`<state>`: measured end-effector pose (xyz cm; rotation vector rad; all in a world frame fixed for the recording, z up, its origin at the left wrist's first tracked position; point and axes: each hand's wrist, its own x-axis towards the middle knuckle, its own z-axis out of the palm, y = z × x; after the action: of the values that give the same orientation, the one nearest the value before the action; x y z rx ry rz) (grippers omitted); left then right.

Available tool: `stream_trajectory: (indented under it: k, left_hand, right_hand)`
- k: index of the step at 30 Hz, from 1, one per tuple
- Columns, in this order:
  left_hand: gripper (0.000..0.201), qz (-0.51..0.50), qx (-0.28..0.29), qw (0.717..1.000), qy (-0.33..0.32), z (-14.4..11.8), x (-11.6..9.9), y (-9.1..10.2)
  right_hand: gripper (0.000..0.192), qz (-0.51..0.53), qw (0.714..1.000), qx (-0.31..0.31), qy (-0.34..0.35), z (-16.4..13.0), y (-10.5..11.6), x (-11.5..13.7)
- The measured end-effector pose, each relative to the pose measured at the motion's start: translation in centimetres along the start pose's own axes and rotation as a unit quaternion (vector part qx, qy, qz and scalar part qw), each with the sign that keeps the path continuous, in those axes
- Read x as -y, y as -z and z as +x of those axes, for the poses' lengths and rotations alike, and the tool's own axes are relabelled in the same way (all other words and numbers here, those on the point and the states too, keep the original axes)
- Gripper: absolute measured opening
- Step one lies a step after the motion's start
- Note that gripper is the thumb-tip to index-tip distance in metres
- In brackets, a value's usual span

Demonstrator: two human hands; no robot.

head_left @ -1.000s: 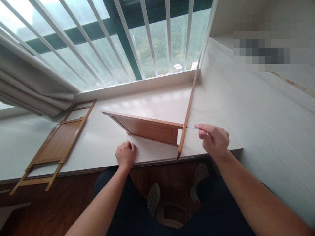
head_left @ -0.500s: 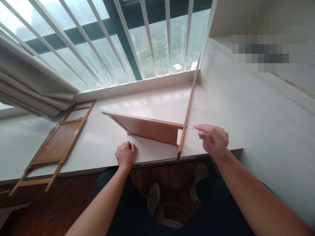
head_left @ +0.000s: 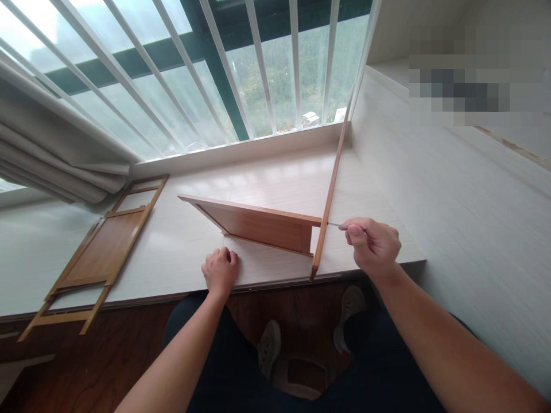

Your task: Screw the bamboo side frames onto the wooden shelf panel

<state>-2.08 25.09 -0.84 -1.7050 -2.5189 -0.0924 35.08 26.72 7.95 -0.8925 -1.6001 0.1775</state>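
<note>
A brown wooden panel (head_left: 258, 226) stands on edge on the white sill (head_left: 275, 183), joined at its right end to a long wooden rail (head_left: 330, 189) that runs back toward the window. My right hand (head_left: 373, 246) pinches a thin metal tool (head_left: 334, 225) whose tip meets the rail at the joint. My left hand (head_left: 220, 271) rests as a loose fist on the sill in front of the panel, holding nothing.
A second wooden frame with a panel (head_left: 97, 255) lies flat on the sill at the left. A grey curtain (head_left: 55, 166) hangs at the far left. White window bars (head_left: 258, 69) stand behind. A white wall (head_left: 451, 189) closes the right side. My shoes (head_left: 269, 344) are on the dark floor below.
My right hand has turned slightly at the tool, fingers curling in. The panel, rail and left hand stay put.
</note>
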Motion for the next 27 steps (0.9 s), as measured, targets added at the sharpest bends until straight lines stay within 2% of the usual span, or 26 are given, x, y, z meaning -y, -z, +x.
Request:
stream_trajectory:
  k: [12,17,23,27]
  left_hand:
    - [0.025,0.001,0.007,1.000,0.004,0.0,-0.1,0.2]
    - [0.025,0.001,0.002,1.000,0.002,-0.1,-0.2,0.2]
    - [0.026,-0.010,0.006,1.000,0.004,-0.1,-0.2,0.4]
    - [0.026,-0.010,0.008,1.000,0.004,0.0,-0.2,0.3]
  right_hand:
    - [0.027,0.036,0.997,-0.021,-0.066,0.2,-0.4,0.9]
    - [0.022,0.042,0.998,-0.025,-0.033,0.0,-0.4,0.4]
    - [0.017,-0.012,0.997,-0.018,0.070,0.1,-0.1,-1.1]
    - [0.018,-0.012,0.996,-0.015,0.082,0.1,0.0,-1.6]
